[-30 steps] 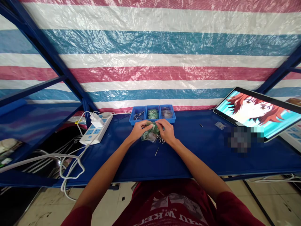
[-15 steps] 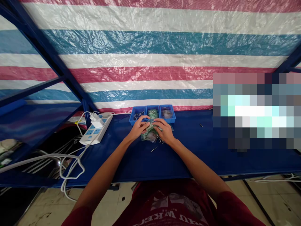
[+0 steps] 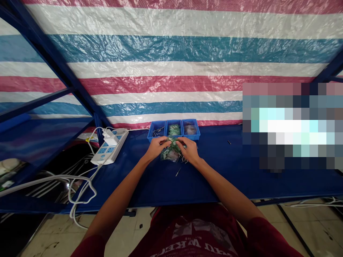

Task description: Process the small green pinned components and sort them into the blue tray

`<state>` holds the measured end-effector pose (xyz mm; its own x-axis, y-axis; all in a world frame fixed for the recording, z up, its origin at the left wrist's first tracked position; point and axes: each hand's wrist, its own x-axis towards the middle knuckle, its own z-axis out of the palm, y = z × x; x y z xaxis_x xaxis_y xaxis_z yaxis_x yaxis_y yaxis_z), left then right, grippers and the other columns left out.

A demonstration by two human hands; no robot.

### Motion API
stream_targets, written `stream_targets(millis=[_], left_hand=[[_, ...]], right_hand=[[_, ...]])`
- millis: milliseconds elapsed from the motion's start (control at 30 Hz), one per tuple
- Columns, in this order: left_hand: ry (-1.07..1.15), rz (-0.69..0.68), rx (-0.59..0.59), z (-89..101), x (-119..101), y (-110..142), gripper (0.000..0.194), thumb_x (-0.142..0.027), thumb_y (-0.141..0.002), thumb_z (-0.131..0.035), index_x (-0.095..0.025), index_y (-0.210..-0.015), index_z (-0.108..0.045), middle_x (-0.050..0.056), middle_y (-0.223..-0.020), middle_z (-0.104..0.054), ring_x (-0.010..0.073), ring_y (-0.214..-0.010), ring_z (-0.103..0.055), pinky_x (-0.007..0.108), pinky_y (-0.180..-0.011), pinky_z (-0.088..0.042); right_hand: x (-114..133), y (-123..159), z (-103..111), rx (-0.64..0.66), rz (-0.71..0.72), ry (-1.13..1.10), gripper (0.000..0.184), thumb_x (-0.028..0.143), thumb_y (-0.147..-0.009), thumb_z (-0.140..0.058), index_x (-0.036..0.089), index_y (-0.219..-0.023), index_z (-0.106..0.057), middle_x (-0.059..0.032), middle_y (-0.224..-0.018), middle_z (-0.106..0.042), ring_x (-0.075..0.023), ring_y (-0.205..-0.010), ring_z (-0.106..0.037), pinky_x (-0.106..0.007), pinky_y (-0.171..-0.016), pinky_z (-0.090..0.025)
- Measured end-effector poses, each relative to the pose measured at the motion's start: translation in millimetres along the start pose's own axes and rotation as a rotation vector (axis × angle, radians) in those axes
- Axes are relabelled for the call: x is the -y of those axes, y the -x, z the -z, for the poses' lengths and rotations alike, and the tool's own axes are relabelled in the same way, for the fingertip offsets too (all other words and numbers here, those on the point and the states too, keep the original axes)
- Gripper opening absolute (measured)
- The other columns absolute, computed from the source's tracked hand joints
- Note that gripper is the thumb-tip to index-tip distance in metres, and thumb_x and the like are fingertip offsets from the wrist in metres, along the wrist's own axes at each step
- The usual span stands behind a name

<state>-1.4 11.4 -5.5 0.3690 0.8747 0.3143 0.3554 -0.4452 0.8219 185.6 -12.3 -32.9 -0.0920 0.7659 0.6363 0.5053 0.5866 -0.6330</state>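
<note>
My left hand [image 3: 157, 147] and my right hand [image 3: 189, 150] meet over a small pile of clear bags with green circuit boards [image 3: 169, 155] on the blue table [image 3: 227, 171]. Both hands pinch a small green board [image 3: 174, 141] between their fingertips, just above the pile. Right behind them stands a row of three blue bins [image 3: 173, 129]: the left bin holds dark pins, the middle one green boards, the right one small bagged parts. A thin metal pin [image 3: 177, 172] lies loose on the table in front of the pile.
A white power strip [image 3: 109, 147] with a plugged charger lies at the left, its white cables [image 3: 80, 185] trailing off the table edge. A small black part [image 3: 229, 142] lies to the right. A striped tarp [image 3: 171, 64] hangs behind; blue frame posts stand at both sides.
The hands shifted slightly over the pile, still working the small green board between the fingertips. The loose pin in front of the pile lies at a slightly different angle.
</note>
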Motion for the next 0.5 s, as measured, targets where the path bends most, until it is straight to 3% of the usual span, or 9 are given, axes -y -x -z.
stream_targets(millis=[167, 300, 400, 500], left_hand=[[0.105, 0.033, -0.103, 2.3, -1.0, 0.1, 0.037, -0.046, -0.078, -0.067, -0.015, -0.095, -0.062, -0.003, -0.058, -0.054, 0.0116, -0.051, -0.052, 0.023, -0.053, -0.044], [0.237, 0.066, -0.074, 5.4, -5.5, 0.3, 0.050, -0.046, -0.077, -0.070, -0.017, -0.114, -0.053, -0.007, -0.053, -0.050, 0.0103, -0.047, -0.050, 0.021, -0.051, -0.043], [0.273, 0.085, -0.003, 5.6, -7.2, -0.1, 0.045, -0.050, -0.078, -0.067, -0.016, -0.106, -0.058, -0.004, -0.059, -0.054, 0.0107, -0.049, -0.051, 0.022, -0.051, -0.044], [0.225, 0.054, 0.031, 4.0, -7.1, -0.5, 0.046, -0.057, -0.085, -0.054, -0.014, -0.093, -0.065, 0.002, -0.069, -0.059, 0.0132, -0.058, -0.056, 0.026, -0.060, -0.047]], right_hand=[[3.6, -1.4, 6.6, 0.048, 0.036, -0.077, 0.036, 0.023, -0.095, -0.037, 0.021, -0.125, -0.057, -0.0080, -0.104, -0.067, -0.0165, -0.079, -0.065, -0.030, -0.074, -0.054], [1.2, -2.4, 6.6, 0.086, 0.136, -0.064, 0.041, 0.015, -0.091, -0.037, 0.025, -0.125, -0.058, -0.0105, -0.124, -0.056, -0.0193, -0.097, -0.062, -0.033, -0.078, -0.054], [-1.2, -2.6, 4.4, 0.096, 0.153, -0.020, 0.033, 0.016, -0.091, -0.041, 0.024, -0.114, -0.063, -0.0110, -0.126, -0.055, -0.0209, -0.102, -0.060, -0.034, -0.081, -0.054], [-1.4, -3.1, 3.8, 0.065, 0.120, -0.012, 0.024, 0.022, -0.094, -0.043, 0.021, -0.103, -0.065, -0.0103, -0.110, -0.063, -0.0209, -0.100, -0.061, -0.034, -0.084, -0.052]])
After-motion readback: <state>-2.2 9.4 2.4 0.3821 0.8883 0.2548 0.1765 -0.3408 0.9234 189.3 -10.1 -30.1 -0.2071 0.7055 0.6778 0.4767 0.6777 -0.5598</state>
